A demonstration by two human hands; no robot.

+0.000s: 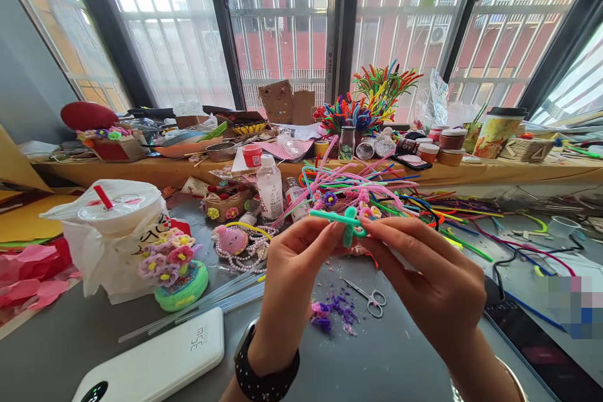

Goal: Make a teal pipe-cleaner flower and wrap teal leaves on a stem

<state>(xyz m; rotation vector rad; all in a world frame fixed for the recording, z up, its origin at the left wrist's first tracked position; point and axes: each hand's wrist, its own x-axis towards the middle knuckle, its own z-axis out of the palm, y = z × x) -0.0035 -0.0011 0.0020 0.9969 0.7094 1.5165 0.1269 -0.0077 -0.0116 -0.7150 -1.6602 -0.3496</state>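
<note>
Both hands are raised over the middle of the grey table, pinching one green pipe cleaner (350, 226) that is bent into loops. My left hand (301, 257) grips it between thumb and forefinger, and a straight end sticks out to the left above the fingers. On the other side my right hand (424, 270) pinches a small curl of it with its fingertips. Below the hands lie small scissors (370, 297) with grey handles, beside a heap of purple and pink fuzz clippings (334, 313). A pile of loose pipe cleaners (358, 182) spreads just behind the hands.
At left stand a bagged drink cup (120, 210), a flower ornament on a green base (181, 289) and a white power bank (160, 358). A clear bottle (270, 191) is behind my left hand. A dark phone (541, 345) lies at right. Jars and crafts crowd the windowsill (188, 171).
</note>
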